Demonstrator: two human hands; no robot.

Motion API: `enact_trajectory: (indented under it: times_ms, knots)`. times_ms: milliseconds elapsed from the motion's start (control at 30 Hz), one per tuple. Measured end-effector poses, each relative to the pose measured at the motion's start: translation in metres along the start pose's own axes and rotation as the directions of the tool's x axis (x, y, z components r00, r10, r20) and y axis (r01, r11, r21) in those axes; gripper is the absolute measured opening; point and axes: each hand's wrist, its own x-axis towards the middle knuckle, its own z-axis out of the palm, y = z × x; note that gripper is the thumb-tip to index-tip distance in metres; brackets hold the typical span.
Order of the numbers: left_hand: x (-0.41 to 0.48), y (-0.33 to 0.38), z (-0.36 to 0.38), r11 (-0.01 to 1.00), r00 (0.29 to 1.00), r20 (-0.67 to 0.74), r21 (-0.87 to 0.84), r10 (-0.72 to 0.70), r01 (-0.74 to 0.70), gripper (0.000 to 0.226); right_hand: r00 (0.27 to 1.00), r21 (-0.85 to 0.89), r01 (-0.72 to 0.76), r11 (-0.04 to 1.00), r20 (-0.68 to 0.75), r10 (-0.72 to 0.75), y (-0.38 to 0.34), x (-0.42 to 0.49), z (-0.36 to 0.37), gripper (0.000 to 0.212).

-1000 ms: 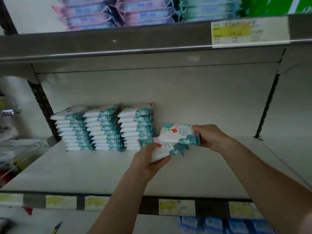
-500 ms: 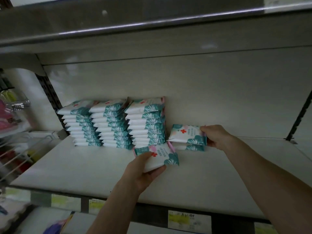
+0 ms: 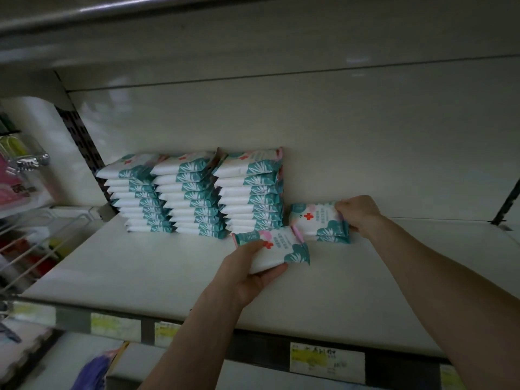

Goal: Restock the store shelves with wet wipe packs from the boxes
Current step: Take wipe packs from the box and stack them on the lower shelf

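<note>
Three stacks of white and teal wet wipe packs (image 3: 197,192) stand at the back left of the white shelf (image 3: 140,266). Right of them lies a short new pile of packs (image 3: 318,223) against the back wall. My right hand (image 3: 358,213) grips the right end of that pile's top pack. My left hand (image 3: 253,270) holds another pack (image 3: 277,247) just in front of the stacks, low over the shelf, thumb on top and fingers underneath.
The upper shelf's metal edge (image 3: 140,9) hangs overhead. A perforated upright (image 3: 76,136) bounds the shelf at left, with a wire rack (image 3: 33,237) beyond it. Price labels (image 3: 326,361) line the front rail. The shelf's right half is bare.
My right hand has set its packs down right of the stacks and pressed them toward the back wall. My left hand has lowered its pack nearer the shelf. The view has tilted down.
</note>
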Motion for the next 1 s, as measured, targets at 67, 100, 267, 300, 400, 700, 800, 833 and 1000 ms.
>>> enact_trajectory:
  times_ms: [67, 100, 267, 300, 400, 700, 800, 833, 1000]
  knots:
    - [0.000, 0.000, 0.001, 1.000, 1.000, 0.001, 0.010, -0.001, 0.001, 0.006, 0.998, -0.132, 0.038, 0.991, -0.039, -0.043, -0.001, -0.001, -0.003, 0.023]
    - [0.000, 0.000, 0.002, 1.000, 1.000, 0.000, 0.014, -0.002, 0.002, 0.006, 0.997, -0.180, 0.051, 0.982, -0.045, -0.060, -0.001, 0.000, -0.004, 0.022]
    - [-0.001, -0.001, 0.006, 1.000, 1.000, 0.002, 0.027, -0.003, 0.003, 0.006, 0.994, -0.376, 0.091, 0.922, -0.016, -0.104, -0.001, 0.003, -0.004, 0.023]
    - [-0.002, -0.001, 0.006, 0.999, 1.000, 0.003, 0.032, -0.003, 0.003, 0.007, 0.993, -0.411, 0.096, 0.907, -0.025, -0.117, -0.001, 0.002, -0.005, 0.024]
    - [-0.003, -0.004, 0.009, 0.999, 1.000, 0.001, 0.041, -0.009, 0.009, 0.005, 0.965, -0.478, 0.170, 0.862, -0.096, -0.244, -0.012, -0.013, -0.015, 0.028]
    - [-0.007, -0.018, 0.051, 0.995, 0.988, 0.139, 0.081, -0.062, 0.051, 0.004, 0.731, -0.110, -0.015, 0.994, 0.677, 0.085, -0.027, -0.079, -0.066, 0.031]
    - [0.002, -0.014, 0.071, 0.994, 0.989, 0.141, 0.109, -0.049, 0.034, 0.005, 0.758, 0.028, -0.044, 0.999, 0.652, 0.015, -0.017, -0.075, -0.073, 0.016]
    - [0.005, -0.012, 0.075, 0.993, 0.989, 0.143, 0.114, -0.040, 0.024, 0.007, 0.806, 0.100, -0.067, 0.993, 0.592, -0.005, -0.014, -0.071, -0.074, 0.014]
    - [0.010, -0.009, 0.074, 0.875, 0.987, 0.056, 0.455, 0.153, -0.162, 0.012, 0.916, 0.373, -0.187, 0.909, 0.402, 0.024, -0.007, -0.056, -0.070, 0.002]
